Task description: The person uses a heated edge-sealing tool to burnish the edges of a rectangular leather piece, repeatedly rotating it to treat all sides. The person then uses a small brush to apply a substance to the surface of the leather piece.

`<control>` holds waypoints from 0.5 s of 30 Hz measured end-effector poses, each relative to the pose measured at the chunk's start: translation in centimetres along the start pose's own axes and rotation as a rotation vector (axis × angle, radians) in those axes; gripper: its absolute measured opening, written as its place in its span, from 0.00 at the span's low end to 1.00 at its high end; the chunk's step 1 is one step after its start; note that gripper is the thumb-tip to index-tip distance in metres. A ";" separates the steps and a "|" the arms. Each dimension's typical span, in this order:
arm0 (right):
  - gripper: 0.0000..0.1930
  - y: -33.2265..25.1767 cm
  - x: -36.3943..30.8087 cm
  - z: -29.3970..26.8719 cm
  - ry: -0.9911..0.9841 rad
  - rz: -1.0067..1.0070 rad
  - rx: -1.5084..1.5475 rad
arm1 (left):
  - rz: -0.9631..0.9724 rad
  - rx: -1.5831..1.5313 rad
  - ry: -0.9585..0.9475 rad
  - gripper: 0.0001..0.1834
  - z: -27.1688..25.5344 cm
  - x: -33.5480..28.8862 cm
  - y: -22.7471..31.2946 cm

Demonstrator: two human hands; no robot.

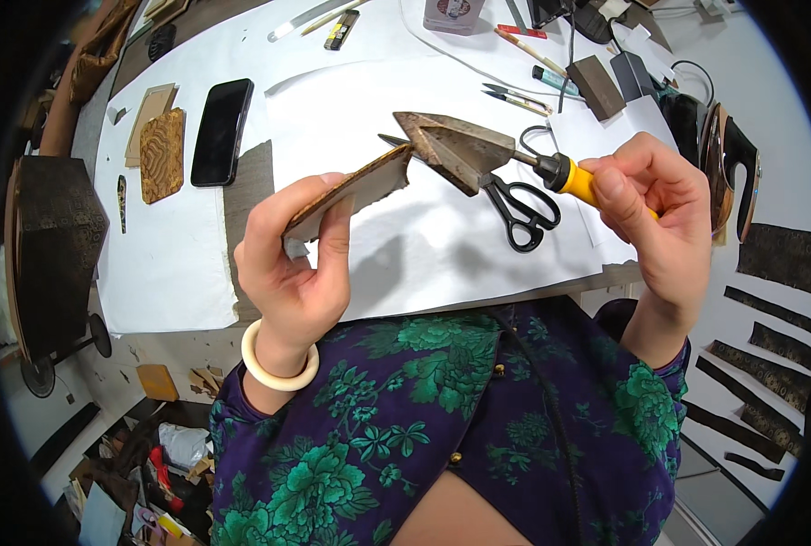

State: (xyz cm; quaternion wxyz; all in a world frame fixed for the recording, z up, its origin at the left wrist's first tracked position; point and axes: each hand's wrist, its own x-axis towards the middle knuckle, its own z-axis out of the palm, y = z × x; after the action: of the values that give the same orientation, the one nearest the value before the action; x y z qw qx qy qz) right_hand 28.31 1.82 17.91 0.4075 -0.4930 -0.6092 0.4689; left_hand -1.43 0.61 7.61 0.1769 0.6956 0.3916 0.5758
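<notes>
Between thumb and fingers, my left hand [301, 241] holds a thin, stiff brown piece [355, 187] with a pale, rough-edged underside, tilted above the table. My right hand [656, 200] grips the yellow handle of a tool with a trowel-shaped metal head [456, 150]. Its head points left and meets or overlaps the far corner of the brown piece; whether they touch I cannot tell. Beneath the tool lie black-handled scissors [522, 214], their blades partly hidden by the metal head.
White paper [333, 100] covers the table. At left lie a black phone [223, 132] and a brown swirl-patterned piece [162, 155]. Pens [517, 98], a cutter [342, 30] and a dark block [597, 88] lie farther back. Patterned dark strips [770, 309] are at right.
</notes>
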 end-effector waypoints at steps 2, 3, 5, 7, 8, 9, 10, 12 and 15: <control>0.09 -0.4 -0.1 0.4 0.014 -0.026 -0.038 | 0.030 0.043 -0.006 0.20 -0.1 -0.1 -0.1; 0.09 -0.6 -0.2 0.4 0.023 -0.023 -0.069 | 0.042 0.069 -0.012 0.19 -0.2 -0.2 0.0; 0.09 -0.9 -0.5 0.6 0.036 -0.017 -0.132 | 0.062 0.128 -0.007 0.19 -0.3 -0.2 0.1; 0.08 -1.3 -1.1 1.8 0.089 -0.058 -0.217 | 0.077 0.192 0.015 0.19 -0.2 -0.3 0.4; 0.07 -1.5 -1.3 2.4 0.118 -0.078 -0.262 | 0.060 0.191 0.039 0.20 -0.1 -0.4 0.3; 0.07 -0.9 -1.5 2.9 0.135 -0.182 -0.352 | 0.043 0.190 0.064 0.20 0.0 -0.6 0.2; 0.07 0.0 -1.7 3.4 0.146 -0.305 -0.430 | 0.026 0.190 0.089 0.21 0.1 -0.8 0.1; 0.09 1.5 -2.2 4.6 0.189 -0.458 -0.511 | -0.028 0.120 0.138 0.22 0.4 -1.2 0.1; 0.11 4.1 -2.4 6.9 0.257 -0.584 -0.484 | -0.125 0.006 0.197 0.23 0.6 -0.8 0.2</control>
State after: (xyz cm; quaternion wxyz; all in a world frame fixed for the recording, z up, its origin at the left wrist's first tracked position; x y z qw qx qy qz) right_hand 23.02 -1.45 12.25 0.4686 -0.4356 -0.7605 0.1108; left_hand -0.83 -0.01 7.07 0.1710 0.6105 0.4514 0.6279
